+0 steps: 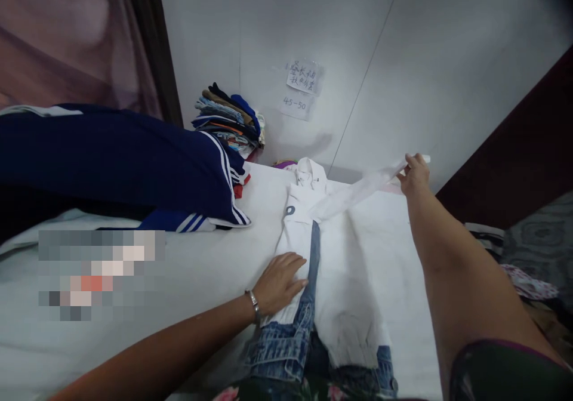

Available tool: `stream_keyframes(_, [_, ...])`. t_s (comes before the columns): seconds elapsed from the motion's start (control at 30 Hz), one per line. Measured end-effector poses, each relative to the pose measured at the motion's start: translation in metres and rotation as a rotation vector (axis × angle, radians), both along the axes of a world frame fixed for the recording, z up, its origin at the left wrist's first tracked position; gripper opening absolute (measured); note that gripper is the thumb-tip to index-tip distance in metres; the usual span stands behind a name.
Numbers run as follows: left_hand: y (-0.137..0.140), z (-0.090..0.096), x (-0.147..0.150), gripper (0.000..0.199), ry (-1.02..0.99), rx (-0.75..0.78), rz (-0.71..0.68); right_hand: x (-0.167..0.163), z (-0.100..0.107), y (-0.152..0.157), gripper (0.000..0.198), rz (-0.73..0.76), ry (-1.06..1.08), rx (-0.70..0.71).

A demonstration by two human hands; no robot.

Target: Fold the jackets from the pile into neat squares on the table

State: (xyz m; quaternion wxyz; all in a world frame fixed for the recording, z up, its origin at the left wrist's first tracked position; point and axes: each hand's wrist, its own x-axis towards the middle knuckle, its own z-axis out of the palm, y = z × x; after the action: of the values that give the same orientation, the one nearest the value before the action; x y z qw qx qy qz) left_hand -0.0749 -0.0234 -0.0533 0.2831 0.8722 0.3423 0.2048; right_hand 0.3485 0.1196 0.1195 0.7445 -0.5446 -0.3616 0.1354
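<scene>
A white and blue denim jacket point(295, 246) lies on the white-covered table, its collar toward the wall. One side of it is folded inward, and denim panels show along its middle and lower end. My left hand point(280, 281) rests flat on the folded side, fingers stretched out, a metal bracelet at the wrist. Up to the right, my right hand point(414, 173) pinches the cuff end of the white sleeve point(358, 193). That sleeve is pulled taut, lifted off the table and slanting across from the jacket's upper part.
Dark blue clothes with white stripes point(179, 162) are heaped on the left of the white table surface point(215, 270). A stack of folded clothes point(228, 120) stands against the wall. Handwritten paper labels point(303, 77) hang above. More clothes point(528, 281) lie beyond the right edge.
</scene>
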Motion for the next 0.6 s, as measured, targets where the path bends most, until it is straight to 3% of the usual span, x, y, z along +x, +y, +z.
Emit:
stream_keyframes(0.2, [-0.013,-0.02,0.022,0.064,0.276,-0.018,0.024,-0.021,0.02,-0.009,0.048,0.164,0.03,0.106])
stream_keyframes(0.3, [-0.013,-0.021,0.035,0.067,0.299,-0.032,0.041,-0.052,0.036,-0.018,0.041,0.287,-0.117,0.148])
stream_keyframes(0.4, [-0.011,-0.019,0.036,0.066,0.242,-0.089,0.047,-0.098,0.042,-0.047,0.037,0.416,-0.317,0.152])
stream_keyframes(0.5, [-0.007,-0.015,0.027,0.051,0.001,-0.256,0.113,-0.153,0.02,-0.097,0.03,0.691,-0.457,0.059])
stream_keyframes(0.6, [-0.003,-0.007,0.01,0.029,-0.501,-0.634,0.373,-0.201,-0.035,-0.156,0.018,1.136,-0.714,-0.168])
